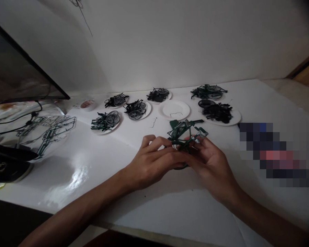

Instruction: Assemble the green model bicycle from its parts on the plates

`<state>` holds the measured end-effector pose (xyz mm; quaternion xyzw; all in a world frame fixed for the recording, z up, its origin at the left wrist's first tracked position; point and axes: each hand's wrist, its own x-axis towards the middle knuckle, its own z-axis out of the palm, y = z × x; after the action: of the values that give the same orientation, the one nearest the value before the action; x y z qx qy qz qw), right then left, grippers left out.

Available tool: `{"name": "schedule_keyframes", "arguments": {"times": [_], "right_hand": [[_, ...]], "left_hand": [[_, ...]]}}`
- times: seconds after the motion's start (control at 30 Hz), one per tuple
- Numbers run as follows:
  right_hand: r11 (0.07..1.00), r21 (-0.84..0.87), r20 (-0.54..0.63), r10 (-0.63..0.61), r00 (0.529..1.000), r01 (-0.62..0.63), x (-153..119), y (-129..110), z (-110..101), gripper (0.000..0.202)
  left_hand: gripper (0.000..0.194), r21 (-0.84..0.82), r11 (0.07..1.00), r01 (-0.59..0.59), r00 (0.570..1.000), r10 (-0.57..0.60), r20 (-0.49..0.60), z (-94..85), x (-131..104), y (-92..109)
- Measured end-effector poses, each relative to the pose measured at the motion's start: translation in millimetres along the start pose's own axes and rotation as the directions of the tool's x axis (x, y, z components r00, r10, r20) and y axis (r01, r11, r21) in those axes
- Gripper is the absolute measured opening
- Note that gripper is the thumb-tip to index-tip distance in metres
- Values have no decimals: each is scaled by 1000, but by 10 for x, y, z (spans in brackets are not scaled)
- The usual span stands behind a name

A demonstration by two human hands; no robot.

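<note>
A small dark green model bicycle (180, 130) is held above the white table, its frame and handlebar showing over my fingers. My left hand (157, 159) closes on it from the left, the fingers bent around its lower part. From the right, my right hand (208, 159) grips it too, fingertips behind the green parts near the handlebar end. The lower part of the bicycle is mostly hidden by both hands. Just beyond it lies a white paper plate (167, 111) with a thin bent wire piece (179, 114) on it. Another thin wire piece (153, 122) rests on the table.
Several plates with dark model bicycle parts (136, 110) stand along the wall. Green plastic part frames (54, 132) lie at left, near a black monitor (20, 65) and its stand. A small round tub (88, 105) sits at the back left. A blurred-out item (275, 154) lies right.
</note>
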<state>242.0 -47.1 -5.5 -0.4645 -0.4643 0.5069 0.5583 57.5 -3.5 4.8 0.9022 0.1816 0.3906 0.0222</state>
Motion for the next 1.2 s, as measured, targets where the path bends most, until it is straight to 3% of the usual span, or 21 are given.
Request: {"name": "schedule_keyframes", "arguments": {"times": [0.23,0.43,0.67,0.8,0.93,1.1,1.2], "right_hand": [[1000,12,24,28,999,-28,-16,-14,-2,36],[1000,-16,65,14,998,-13,-35,-52,2,31],[999,-4,121,51,991,-51,-49,-108,-18,31],[993,9,233,114,966,-119,-59,-153,-62,31],[985,53,177,153,972,-164,-82,-211,-47,38],[993,85,35,76,997,-79,-110,-258,-19,48],[994,90,57,63,996,-68,-115,-277,-14,46]], "left_hand": [[22,-46,998,43,999,-43,-8,-13,-26,19],[19,-112,993,-41,987,58,151,-154,-11,52],[19,-59,995,-79,985,87,148,-236,80,125],[24,-63,979,-192,925,202,323,-386,297,187],[25,-62,953,-298,840,293,456,-521,484,247],[24,-49,978,-201,882,202,425,-527,534,281],[26,-69,991,-115,909,133,395,-471,479,303]]}}
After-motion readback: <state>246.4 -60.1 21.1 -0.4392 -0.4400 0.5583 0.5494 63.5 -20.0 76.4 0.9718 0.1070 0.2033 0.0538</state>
